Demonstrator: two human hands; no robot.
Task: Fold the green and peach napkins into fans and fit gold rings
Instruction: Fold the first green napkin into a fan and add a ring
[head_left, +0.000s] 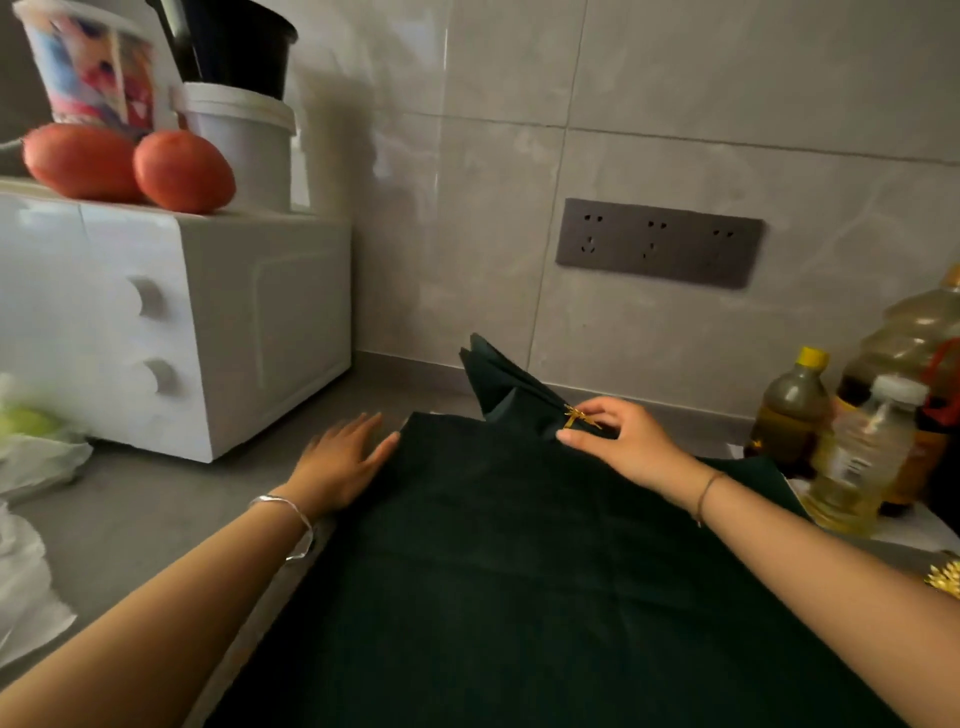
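Observation:
A large dark green napkin (509, 561) lies spread flat on the grey counter in front of me. At its far edge stands a folded green fan (498, 379) with a gold ring (577, 415) round its narrow end. My right hand (618, 441) pinches that narrow end at the ring. My left hand (343, 462) lies flat with straight fingers on the counter, its thumb touching the flat napkin's far left corner. No peach napkin is in view.
A white microwave (171, 322) stands at the left with two tomatoes (130, 163) and tubs on top. Oil bottles (857, 447) crowd the right edge. A gold ornament (943, 579) shows at far right. White bags (31, 519) lie at the left. A tiled wall with a socket strip (657, 241) rises behind.

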